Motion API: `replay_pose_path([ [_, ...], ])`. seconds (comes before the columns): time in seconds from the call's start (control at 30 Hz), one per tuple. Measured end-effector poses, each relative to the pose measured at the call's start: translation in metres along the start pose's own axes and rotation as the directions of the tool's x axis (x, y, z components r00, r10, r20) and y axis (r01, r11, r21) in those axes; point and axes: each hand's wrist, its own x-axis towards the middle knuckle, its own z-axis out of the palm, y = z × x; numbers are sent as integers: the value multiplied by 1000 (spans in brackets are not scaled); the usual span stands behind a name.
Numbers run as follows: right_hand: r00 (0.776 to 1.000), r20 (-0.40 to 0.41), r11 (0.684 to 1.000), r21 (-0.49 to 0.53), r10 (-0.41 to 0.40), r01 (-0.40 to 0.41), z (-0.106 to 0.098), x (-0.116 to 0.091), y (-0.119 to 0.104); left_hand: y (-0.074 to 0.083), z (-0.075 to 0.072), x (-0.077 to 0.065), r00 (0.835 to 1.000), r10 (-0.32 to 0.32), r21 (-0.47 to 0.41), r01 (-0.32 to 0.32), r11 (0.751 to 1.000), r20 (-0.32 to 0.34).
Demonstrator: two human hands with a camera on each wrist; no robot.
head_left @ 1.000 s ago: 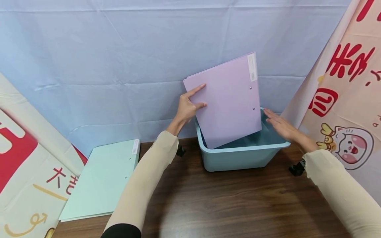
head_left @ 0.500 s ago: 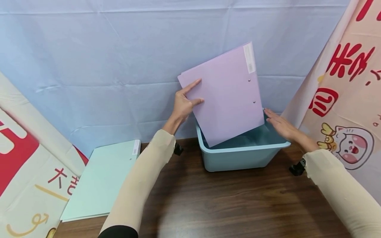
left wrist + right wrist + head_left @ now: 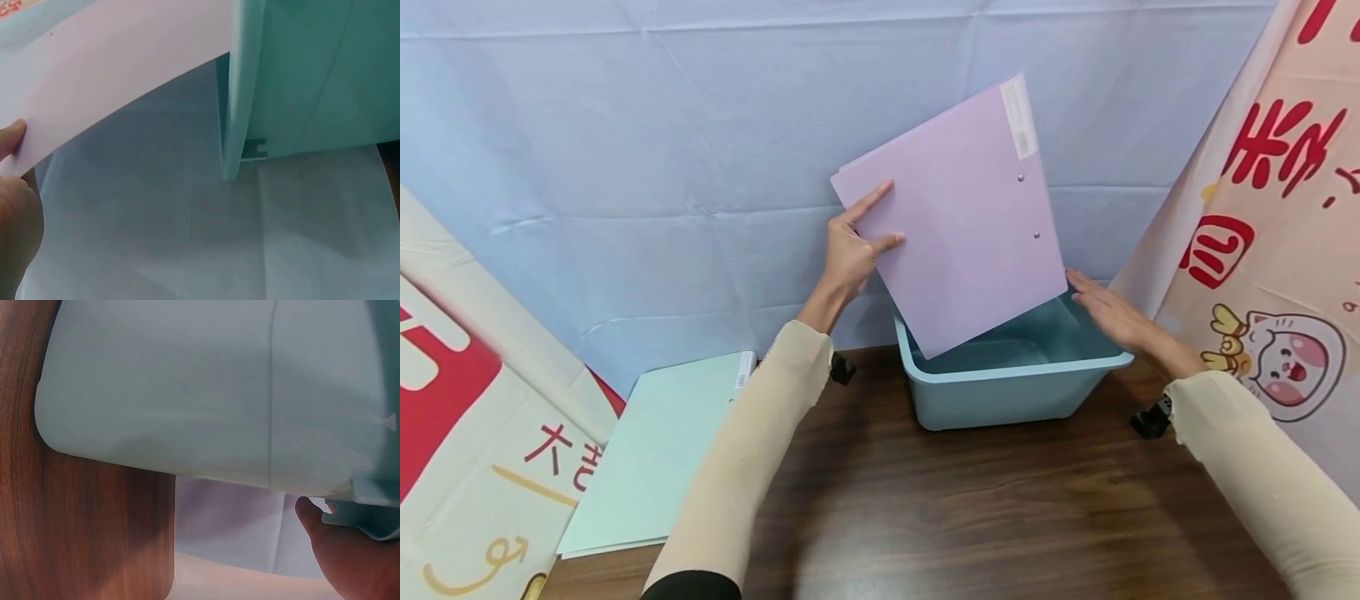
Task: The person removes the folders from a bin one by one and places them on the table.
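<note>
A light purple clipboard folder (image 3: 962, 217) with a white label and two rivets is tilted above the blue-green plastic bin (image 3: 1022, 372). My left hand (image 3: 850, 250) pinches its left edge, thumb and a finger on the near face, other fingers hidden behind. The folder's lower corner overlaps the bin's opening in the head view. At the bin's right side, my right hand (image 3: 1112, 315) grips the rim. Its fingers lie over the edge, while the right wrist view shows the thumb (image 3: 307, 515) under the rim outside.
A mint green folder (image 3: 647, 450) with a label lies on the brown wooden table (image 3: 970, 508) at the left, partly behind my left sleeve. A pale blue cloth (image 3: 760, 150) hangs behind the bin, and printed banners (image 3: 1277, 250) stand at both sides.
My left hand has moved up and slightly left, raising the purple folder and tilting it more. The right hand and bin have stayed in place.
</note>
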Motion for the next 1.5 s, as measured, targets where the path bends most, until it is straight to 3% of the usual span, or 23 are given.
replay_pose_path([
  [0.47,1000,8,1000,-1,1,-1,0,1,-2,24,-10,2,1000,24,-14,-24,1000,4],
  [0.6,1000,2,1000,-5,-7,7,-1,0,0,36,-12,3,1000,14,-55,-15,998,-20],
  [0.93,1000,9,1000,-3,-21,21,-1,-1,0,63,-19,5,996,66,-127,-72,989,-55],
  [1.5,1000,9,1000,-21,-13,13,0,-1,-2,95,-50,-8,996,68,-184,-76,980,-49],
])
